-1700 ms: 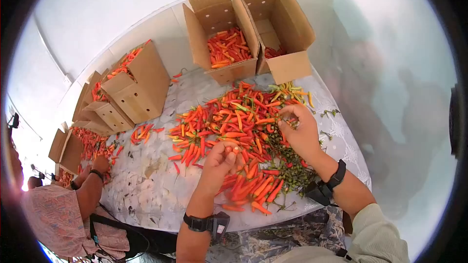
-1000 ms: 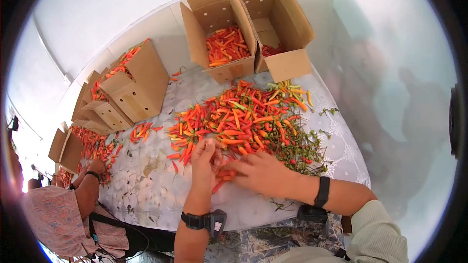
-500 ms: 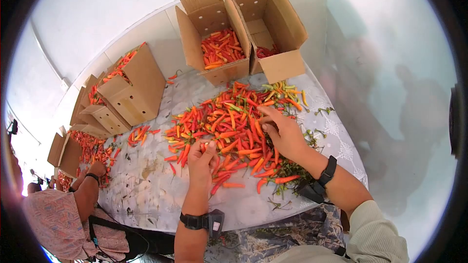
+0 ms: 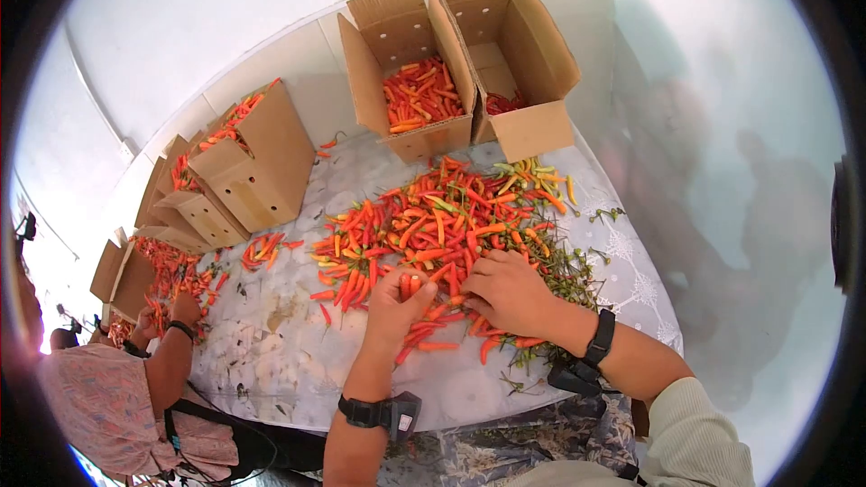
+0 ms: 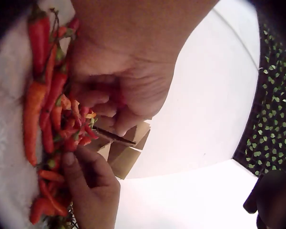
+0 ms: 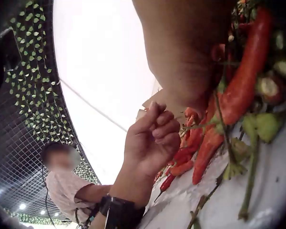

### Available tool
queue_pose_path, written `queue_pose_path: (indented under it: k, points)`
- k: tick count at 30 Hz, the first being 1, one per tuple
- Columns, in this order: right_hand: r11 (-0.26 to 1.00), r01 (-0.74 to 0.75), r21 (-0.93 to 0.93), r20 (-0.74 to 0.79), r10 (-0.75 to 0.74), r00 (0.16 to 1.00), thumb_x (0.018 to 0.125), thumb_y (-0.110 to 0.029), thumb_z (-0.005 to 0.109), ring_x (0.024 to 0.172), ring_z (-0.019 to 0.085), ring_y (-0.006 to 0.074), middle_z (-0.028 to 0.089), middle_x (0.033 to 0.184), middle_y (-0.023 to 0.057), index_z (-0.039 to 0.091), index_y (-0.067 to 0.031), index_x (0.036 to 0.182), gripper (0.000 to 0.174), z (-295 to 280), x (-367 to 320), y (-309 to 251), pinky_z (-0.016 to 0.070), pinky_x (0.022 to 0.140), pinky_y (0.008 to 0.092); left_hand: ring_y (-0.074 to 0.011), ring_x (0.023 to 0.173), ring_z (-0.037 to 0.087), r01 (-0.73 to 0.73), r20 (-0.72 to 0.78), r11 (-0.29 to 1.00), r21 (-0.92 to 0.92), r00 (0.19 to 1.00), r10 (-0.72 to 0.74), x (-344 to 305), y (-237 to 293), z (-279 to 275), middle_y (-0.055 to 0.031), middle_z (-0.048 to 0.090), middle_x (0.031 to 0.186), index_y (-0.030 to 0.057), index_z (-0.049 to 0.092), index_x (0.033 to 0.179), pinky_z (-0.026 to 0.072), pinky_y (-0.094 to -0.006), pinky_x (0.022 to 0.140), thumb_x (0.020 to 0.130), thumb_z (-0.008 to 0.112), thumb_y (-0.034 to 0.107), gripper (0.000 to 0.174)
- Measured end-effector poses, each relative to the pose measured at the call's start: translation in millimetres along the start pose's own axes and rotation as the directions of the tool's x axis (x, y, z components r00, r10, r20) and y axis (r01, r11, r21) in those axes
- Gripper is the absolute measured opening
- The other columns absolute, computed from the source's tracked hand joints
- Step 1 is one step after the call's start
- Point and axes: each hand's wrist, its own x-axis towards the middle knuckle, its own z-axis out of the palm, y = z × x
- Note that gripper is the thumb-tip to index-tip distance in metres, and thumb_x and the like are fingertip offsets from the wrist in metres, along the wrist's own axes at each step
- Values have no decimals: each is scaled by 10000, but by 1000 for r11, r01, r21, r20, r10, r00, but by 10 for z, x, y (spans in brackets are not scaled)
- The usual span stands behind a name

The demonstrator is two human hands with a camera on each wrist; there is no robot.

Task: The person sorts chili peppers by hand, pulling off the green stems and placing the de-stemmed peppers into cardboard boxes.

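In the head view, my left hand (image 4: pixel 394 311) curls round a few red chili peppers (image 4: pixel 410 285), their ends showing above the fingers. Its fingers stand bent in towards the palm in the right wrist view. My right hand (image 4: pixel 512 293) is down at the near side of the chili pile (image 4: pixel 424 225), just right of the left hand. In the left wrist view, its thumb and fingers pinch at a red chili (image 5: pixel 71 143). Red and orange chilies lie about both hands, and the right palm is turned from the head view.
Green stems (image 4: pixel 568 280) lie scattered right of the pile. Two open cardboard boxes (image 4: pixel 433 137) with chilies stand behind it. More filled boxes (image 4: pixel 257 180) line the left, where another person (image 4: pixel 117 397) handles chilies. A wall (image 4: pixel 722 216) rises on the right.
My right hand went from the stems to the left hand, back out over the pile, and now down and closer to the left hand again. The left hand keeps holding chilies.
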Motion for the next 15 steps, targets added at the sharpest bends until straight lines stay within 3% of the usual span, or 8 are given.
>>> queue_pose_path:
  k: [3, 6, 9, 12, 15]
  points:
    - [992, 13, 127, -181, 10, 983, 717, -172, 693, 825, 544, 265, 551, 790, 81, 591, -71, 850, 196, -19, 14, -21, 434, 715, 391, -61, 507, 418, -11, 21, 1000, 4, 1000, 11, -1, -37, 7, -2, 509, 654, 49, 556, 942, 309, -197, 436, 841, 657, 86, 147]
    - [948, -111, 298, -233, 186, 955, 754, -137, 677, 779, 570, 285, 561, 821, 104, 565, -42, 895, 204, -94, 16, -99, 456, 680, 381, -70, 521, 435, -71, 4, 994, -86, 997, 71, -16, -4, 25, -9, 518, 658, 37, 559, 953, 327, -205, 452, 849, 652, 97, 152]
    - [801, -267, 536, -88, 368, 926, 806, -111, 652, 753, 609, 242, 585, 855, 100, 550, -24, 901, 165, -186, 10, -214, 486, 664, 334, -75, 552, 462, -134, 8, 987, -89, 991, 136, -10, -29, 25, -15, 535, 687, 29, 563, 967, 353, -205, 478, 852, 651, 102, 162]
    - [458, -224, 861, 46, 367, 929, 848, -97, 626, 787, 625, 164, 603, 871, 86, 523, -12, 976, 184, 13, -13, -197, 504, 681, 293, -85, 642, 522, -124, 95, 992, 13, 988, 122, -31, -27, 42, -21, 568, 771, 20, 579, 984, 424, -205, 544, 842, 663, 93, 181]
    - [396, -241, 886, 91, 360, 928, 873, -88, 603, 823, 614, 122, 612, 881, 77, 485, -10, 1052, 228, -11, -22, -232, 517, 693, 285, -95, 767, 555, -95, 164, 994, 45, 983, 86, -38, -19, 62, -21, 575, 875, 9, 601, 997, 483, -220, 659, 829, 672, 71, 192]
